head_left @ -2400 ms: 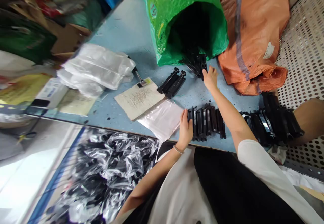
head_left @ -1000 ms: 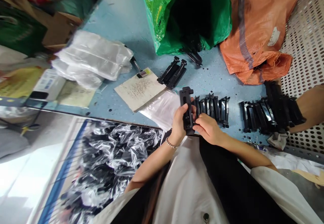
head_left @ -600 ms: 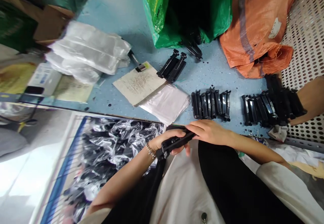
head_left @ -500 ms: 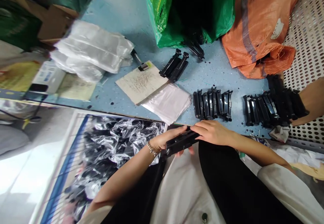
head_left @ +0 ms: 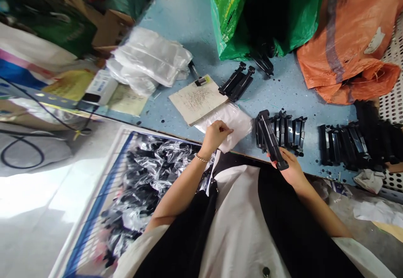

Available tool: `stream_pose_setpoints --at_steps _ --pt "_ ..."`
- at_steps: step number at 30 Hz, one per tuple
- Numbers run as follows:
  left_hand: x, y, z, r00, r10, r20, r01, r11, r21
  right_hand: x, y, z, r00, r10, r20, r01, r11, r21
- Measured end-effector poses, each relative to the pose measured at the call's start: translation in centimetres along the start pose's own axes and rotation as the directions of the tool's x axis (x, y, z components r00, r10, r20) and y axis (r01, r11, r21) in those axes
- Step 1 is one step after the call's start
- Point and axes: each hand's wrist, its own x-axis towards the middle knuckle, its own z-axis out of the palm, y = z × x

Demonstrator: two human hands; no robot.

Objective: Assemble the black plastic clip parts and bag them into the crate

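Note:
My right hand (head_left: 291,169) grips a long black plastic part (head_left: 270,137) by its near end, holding it tilted over the table edge in front of a row of like black parts (head_left: 288,130) standing side by side. My left hand (head_left: 215,134) pinches the top of a stack of clear plastic bags (head_left: 236,123) lying on the blue table (head_left: 189,14). A second row of black parts (head_left: 346,146) lies to the right.
A green sack (head_left: 239,5) with black parts spilling out and an orange sack (head_left: 349,30) lie at the back. Two loose black parts (head_left: 236,81) sit beside a notepad (head_left: 197,99). More clear bags (head_left: 151,62) lie left. A bin of bagged parts (head_left: 141,177) stands below the table.
Both hands held the black part near my lap; now only the right hand holds it, raised toward the row, and the left hand has moved to the clear bags.

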Motion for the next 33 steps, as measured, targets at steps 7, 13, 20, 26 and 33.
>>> stream_pose_setpoints --at_steps 7,13,20,26,33 --pt "0.1 -0.2 -1.3 0.998 0.068 -0.014 -0.069 0.971 -0.229 1.0 1.5 5.2 0.884 0.229 0.407 -0.354 0.896 0.266" --pt "-0.3 -0.6 -1.7 0.995 0.094 0.008 -0.093 0.989 -0.115 2.1 1.9 6.9 0.801 0.31 0.513 -0.53 0.766 0.364" --pt "-1.4 -0.4 -3.1 0.951 0.31 0.018 -0.309 0.937 0.165 3.7 2.7 7.1 0.744 0.333 0.579 -0.604 0.706 0.37" --pt "-8.0 3.2 -2.1 0.72 0.631 0.288 -0.657 0.754 -0.011 4.3 3.0 6.9 0.869 0.295 0.396 -0.403 0.888 0.222" --pt "-11.2 5.0 -2.2 0.723 0.586 0.365 -0.628 0.778 -0.006 2.5 2.7 7.8 0.961 -0.07 0.269 0.167 0.919 -0.358"
